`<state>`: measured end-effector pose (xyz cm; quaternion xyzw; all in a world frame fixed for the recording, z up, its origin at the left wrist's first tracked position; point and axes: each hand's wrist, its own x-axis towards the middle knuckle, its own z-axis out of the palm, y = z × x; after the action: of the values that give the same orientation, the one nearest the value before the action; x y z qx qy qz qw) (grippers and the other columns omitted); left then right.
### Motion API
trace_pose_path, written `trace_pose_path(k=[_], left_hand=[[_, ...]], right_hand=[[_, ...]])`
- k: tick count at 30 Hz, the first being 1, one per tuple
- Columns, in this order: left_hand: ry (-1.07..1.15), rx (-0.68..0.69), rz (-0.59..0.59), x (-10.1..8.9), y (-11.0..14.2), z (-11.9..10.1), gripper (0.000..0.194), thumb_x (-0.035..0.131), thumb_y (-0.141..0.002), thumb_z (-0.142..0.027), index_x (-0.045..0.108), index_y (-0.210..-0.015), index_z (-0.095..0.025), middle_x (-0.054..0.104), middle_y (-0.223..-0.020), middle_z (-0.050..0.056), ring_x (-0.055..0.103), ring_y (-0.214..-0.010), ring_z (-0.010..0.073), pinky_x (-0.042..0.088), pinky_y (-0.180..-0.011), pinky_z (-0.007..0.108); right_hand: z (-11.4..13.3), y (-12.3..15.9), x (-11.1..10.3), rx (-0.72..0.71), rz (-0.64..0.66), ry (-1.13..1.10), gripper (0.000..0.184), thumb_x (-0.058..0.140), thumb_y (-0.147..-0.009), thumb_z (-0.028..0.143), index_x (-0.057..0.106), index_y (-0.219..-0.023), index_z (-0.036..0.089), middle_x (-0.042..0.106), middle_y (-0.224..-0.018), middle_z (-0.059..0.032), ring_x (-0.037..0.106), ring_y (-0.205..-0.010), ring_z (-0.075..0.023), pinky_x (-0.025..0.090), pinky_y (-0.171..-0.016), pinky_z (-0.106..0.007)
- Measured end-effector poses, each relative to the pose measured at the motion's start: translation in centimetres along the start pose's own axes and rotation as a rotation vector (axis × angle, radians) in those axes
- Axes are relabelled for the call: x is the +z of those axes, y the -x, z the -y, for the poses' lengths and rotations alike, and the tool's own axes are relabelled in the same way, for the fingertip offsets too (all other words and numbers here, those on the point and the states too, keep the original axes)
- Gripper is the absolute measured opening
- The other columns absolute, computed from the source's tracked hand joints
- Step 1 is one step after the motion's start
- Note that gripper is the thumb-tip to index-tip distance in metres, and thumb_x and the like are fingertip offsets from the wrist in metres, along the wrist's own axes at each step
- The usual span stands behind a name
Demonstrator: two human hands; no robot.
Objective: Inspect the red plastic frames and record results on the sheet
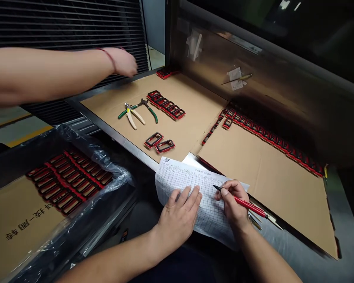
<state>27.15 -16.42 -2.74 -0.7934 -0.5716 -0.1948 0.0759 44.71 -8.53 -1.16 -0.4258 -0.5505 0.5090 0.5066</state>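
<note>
A printed form (177, 171), a sheet ruled into a grid with some handwriting at its top, lies over the front edge of the workbench and bends downward. My left hand (181, 212) rests flat on it, fingers stretched out. Beside it my right hand (236, 202) grips a red pen (249, 205), its dark tip at the right part of the sheet. Whether the tip touches the paper I cannot tell. Just beyond the form lie two red and black rectangular frames (165, 146).
Another person's hand (124, 62) reaches in from the left. Cardboard (271, 173) covers the bench. Cutting pliers (134, 118) and rows of red-black frames (166, 106) lie on it. At left stands a plastic-lined crate (122, 173) with more frames. A metal wall (206, 59) rises behind.
</note>
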Motion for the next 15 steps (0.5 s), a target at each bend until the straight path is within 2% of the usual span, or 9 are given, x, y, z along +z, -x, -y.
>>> trace_pose_path(k=[4, 7, 12, 14, 15], left_hand=[[-0.014, 0.006, 0.007, 0.0, 0.0, -0.3, 0.037, 0.052, -0.097, -0.030, 0.063, -0.130, -0.019, 0.059, -0.144, 0.000, 0.048, -0.126, 0.0238, 0.029, -0.104, 0.044], [-0.030, 0.013, 0.019, -0.1, 0.1, -0.4, 0.039, 0.051, -0.097, -0.033, 0.062, -0.131, -0.018, 0.059, -0.145, 0.001, 0.047, -0.128, 0.0244, 0.029, -0.104, 0.044], [-0.043, -0.006, 0.020, -0.2, 0.1, -0.8, 0.040, 0.050, -0.097, -0.036, 0.063, -0.130, -0.018, 0.060, -0.143, 0.002, 0.049, -0.126, 0.0248, 0.028, -0.106, 0.043], [-0.043, -0.013, 0.023, -0.3, 0.1, -0.9, 0.040, 0.051, -0.097, -0.037, 0.062, -0.132, -0.022, 0.060, -0.143, 0.002, 0.051, -0.124, 0.0243, 0.027, -0.106, 0.042], [-0.042, -0.016, 0.025, -0.4, 0.0, -0.9, 0.040, 0.051, -0.097, -0.038, 0.061, -0.132, -0.024, 0.060, -0.142, 0.001, 0.051, -0.123, 0.0242, 0.027, -0.107, 0.042]], right_hand=[[0.1, -0.1, 0.0, -0.074, -0.107, 0.071, 0.009, 0.068, -0.088, 0.026, 0.062, -0.083, 0.021, 0.063, -0.060, 0.0047, 0.061, -0.052, -0.0136, 0.051, -0.053, -0.026], [0.3, -0.1, -0.2, -0.186, -0.229, 0.102, 0.007, 0.072, -0.085, 0.024, 0.066, -0.083, 0.021, 0.065, -0.064, 0.0046, 0.062, -0.055, -0.0122, 0.051, -0.056, -0.026], [3.1, -0.2, -0.1, -0.419, -0.401, 0.044, 0.009, 0.076, -0.079, 0.025, 0.068, -0.079, 0.022, 0.066, -0.071, 0.0052, 0.062, -0.055, -0.0116, 0.051, -0.054, -0.027], [4.6, -0.4, 0.2, -0.387, -0.408, -0.043, 0.012, 0.078, -0.077, 0.026, 0.069, -0.084, 0.022, 0.066, -0.071, 0.0045, 0.062, -0.054, -0.0123, 0.050, -0.050, -0.027], [5.1, -0.5, 0.3, -0.306, -0.380, -0.087, 0.014, 0.077, -0.076, 0.028, 0.070, -0.087, 0.022, 0.067, -0.069, 0.0038, 0.062, -0.053, -0.0128, 0.049, -0.048, -0.026]])
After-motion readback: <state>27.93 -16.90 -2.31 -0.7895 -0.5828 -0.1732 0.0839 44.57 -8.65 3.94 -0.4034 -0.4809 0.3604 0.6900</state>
